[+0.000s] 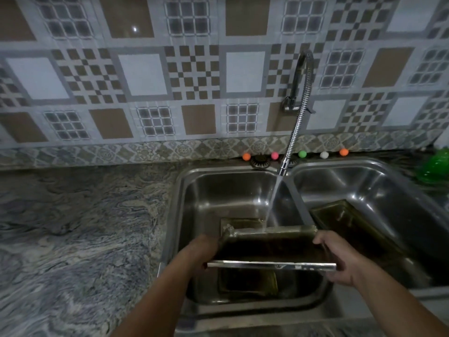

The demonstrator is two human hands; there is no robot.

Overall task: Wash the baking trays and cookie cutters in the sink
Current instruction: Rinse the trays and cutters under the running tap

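Observation:
I hold a dark rectangular baking tray [272, 249] over the left basin of the steel double sink [194, 190]. My left hand [201, 251] grips its left edge and my right hand [340, 259] grips its right edge. Water runs from the flexible tap [295, 132] onto the tray's far rim. Another tray [247, 280] lies on the left basin's floor below, partly hidden. A third tray [352, 222] leans inside the right basin. No cookie cutters are visible.
A marbled grey counter [80, 227] stretches to the left of the sink. Several small coloured balls [302, 154] sit along the wall behind the sink. A green object [435, 166] sits at the far right. Patterned tiles cover the wall.

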